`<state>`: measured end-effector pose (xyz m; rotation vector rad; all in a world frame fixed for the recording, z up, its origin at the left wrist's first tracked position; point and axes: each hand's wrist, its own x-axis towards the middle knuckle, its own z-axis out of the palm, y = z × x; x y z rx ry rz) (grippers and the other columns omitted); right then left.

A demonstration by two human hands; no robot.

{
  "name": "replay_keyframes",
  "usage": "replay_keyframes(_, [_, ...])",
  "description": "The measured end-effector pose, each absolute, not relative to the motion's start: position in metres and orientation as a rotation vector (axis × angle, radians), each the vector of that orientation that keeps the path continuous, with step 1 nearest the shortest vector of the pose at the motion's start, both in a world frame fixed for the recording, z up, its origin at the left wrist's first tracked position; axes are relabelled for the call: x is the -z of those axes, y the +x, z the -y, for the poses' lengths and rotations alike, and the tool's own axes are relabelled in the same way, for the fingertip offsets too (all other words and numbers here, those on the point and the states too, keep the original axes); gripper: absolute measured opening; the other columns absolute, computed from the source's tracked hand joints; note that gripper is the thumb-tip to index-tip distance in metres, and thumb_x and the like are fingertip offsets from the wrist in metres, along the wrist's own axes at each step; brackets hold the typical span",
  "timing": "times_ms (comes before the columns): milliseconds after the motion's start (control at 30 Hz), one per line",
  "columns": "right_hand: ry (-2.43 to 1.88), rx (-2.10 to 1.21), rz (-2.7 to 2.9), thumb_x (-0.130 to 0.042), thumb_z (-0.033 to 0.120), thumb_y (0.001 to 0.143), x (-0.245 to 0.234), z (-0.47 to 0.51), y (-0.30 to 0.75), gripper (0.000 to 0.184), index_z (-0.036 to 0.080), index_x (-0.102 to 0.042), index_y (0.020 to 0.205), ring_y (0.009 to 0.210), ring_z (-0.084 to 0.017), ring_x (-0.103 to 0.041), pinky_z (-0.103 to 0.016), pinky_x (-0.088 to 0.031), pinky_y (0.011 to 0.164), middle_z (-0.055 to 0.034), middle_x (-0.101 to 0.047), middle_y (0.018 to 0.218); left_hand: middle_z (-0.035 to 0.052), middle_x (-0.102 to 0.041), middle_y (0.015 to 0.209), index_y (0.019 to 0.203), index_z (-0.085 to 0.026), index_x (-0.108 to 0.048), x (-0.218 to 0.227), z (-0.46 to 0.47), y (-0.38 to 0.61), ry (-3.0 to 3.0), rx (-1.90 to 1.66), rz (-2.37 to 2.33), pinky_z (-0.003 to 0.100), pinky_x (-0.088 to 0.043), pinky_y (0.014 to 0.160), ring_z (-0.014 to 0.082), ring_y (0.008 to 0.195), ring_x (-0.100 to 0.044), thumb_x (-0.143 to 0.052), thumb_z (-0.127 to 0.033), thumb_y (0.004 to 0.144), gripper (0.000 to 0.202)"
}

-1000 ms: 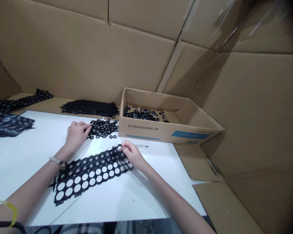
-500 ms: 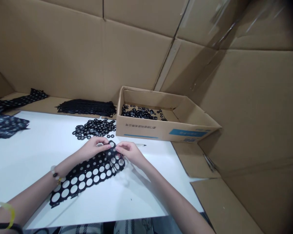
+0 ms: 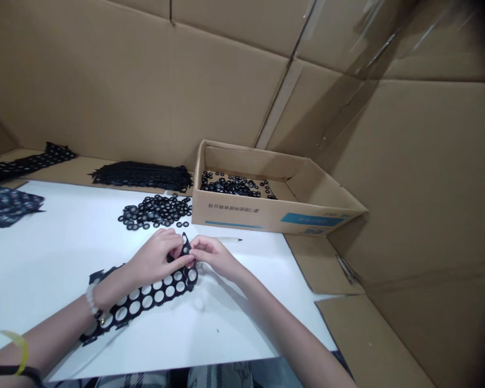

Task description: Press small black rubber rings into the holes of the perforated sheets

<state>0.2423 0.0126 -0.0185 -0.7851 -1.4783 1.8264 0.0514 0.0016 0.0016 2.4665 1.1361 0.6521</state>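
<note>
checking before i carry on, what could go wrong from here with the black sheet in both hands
The thin webbing between the holes of the black perforated sheet, pinched by the left hand and right hand, might tear if pulled hard. A sudden jerk could also scatter the loose black rings lying on the white board just beyond the hands. The pen beside the right hand could perhaps roll if knocked.
</note>
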Motion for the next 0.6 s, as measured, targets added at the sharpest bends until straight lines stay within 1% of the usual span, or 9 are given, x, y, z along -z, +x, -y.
replay_keyframes(67, [-0.722, -1.851, 1.487, -0.068, 0.044, 0.074, 0.019, -0.011, 0.242, 0.031, 0.017, -0.052, 0.076, 0.065, -0.013, -0.058, -0.026, -0.042, 0.067, 0.0008, -0.061, 0.068, -0.0015, -0.048, 0.06, 0.06, -0.019, -0.04, 0.0, -0.002, 0.053, 2.448, -0.671, -1.123, 0.03, -0.035, 0.07, 0.0166, 0.066, -0.045, -0.047, -0.039, 0.091, 0.037])
replay_keyframes(167, [-0.678, -1.861, 1.517, -0.066, 0.042, 0.077, 0.019, -0.009, 0.241, 0.029, 0.018, -0.051, 0.077, 0.068, -0.014, -0.058, -0.027, -0.042, 0.07, -0.0001, -0.061, 0.072, -0.0015, -0.047, 0.061, 0.062, -0.019, -0.04, 0.0, -0.003, 0.053, 2.409, -0.66, -1.053, 0.03, -0.035, 0.069, 0.0159, 0.066, -0.044, -0.039, -0.036, 0.095, 0.038])
replay_keyframes(300, [-0.642, -1.841, 1.564, -0.062, 0.04, 0.08, 0.016, -0.005, 0.241, 0.026, 0.018, -0.05, 0.08, 0.07, -0.014, -0.056, -0.027, -0.042, 0.073, -0.0003, -0.058, 0.074, -0.0008, -0.046, 0.064, 0.066, -0.018, -0.041, -0.004, -0.003, 0.053, 2.4, -0.641, -0.973, 0.029, -0.036, 0.067, 0.0159, 0.067, -0.044, -0.033, -0.034, 0.097, 0.036])
replay_keyframes(400, [-0.703, -1.723, 1.682, -0.059, 0.032, 0.08, 0.014, -0.003, 0.241, 0.018, 0.018, -0.049, 0.076, 0.067, -0.012, -0.049, -0.024, -0.039, 0.066, 0.0019, -0.052, 0.071, 0.0008, -0.048, 0.066, 0.069, -0.018, -0.044, -0.004, -0.001, 0.053, 2.492, -0.625, -0.958, 0.03, -0.035, 0.067, 0.017, 0.069, -0.044, -0.031, -0.03, 0.097, 0.034])
replay_keyframes(500, [-0.894, -1.518, 1.768, -0.056, 0.019, 0.073, 0.013, -0.001, 0.24, 0.011, 0.017, -0.047, 0.067, 0.059, -0.009, -0.04, -0.02, -0.032, 0.057, 0.0046, -0.045, 0.063, 0.0028, -0.051, 0.069, 0.071, -0.018, -0.048, 0.0, 0.001, 0.055, 2.633, -0.559, -0.985, 0.033, -0.034, 0.069, 0.0187, 0.071, -0.043, -0.031, -0.026, 0.096, 0.031])
replay_keyframes(600, [-1.055, -1.374, 1.858, -0.053, 0.013, 0.065, 0.015, 0.0, 0.239, 0.009, 0.017, -0.047, 0.06, 0.056, -0.009, -0.036, -0.02, -0.028, 0.052, 0.0056, -0.043, 0.056, 0.0044, -0.053, 0.072, 0.074, -0.017, -0.05, 0.004, 0.002, 0.057, 2.729, -0.479, -1.003, 0.035, -0.034, 0.07, 0.0203, 0.074, -0.043, -0.032, -0.019, 0.093, 0.026])
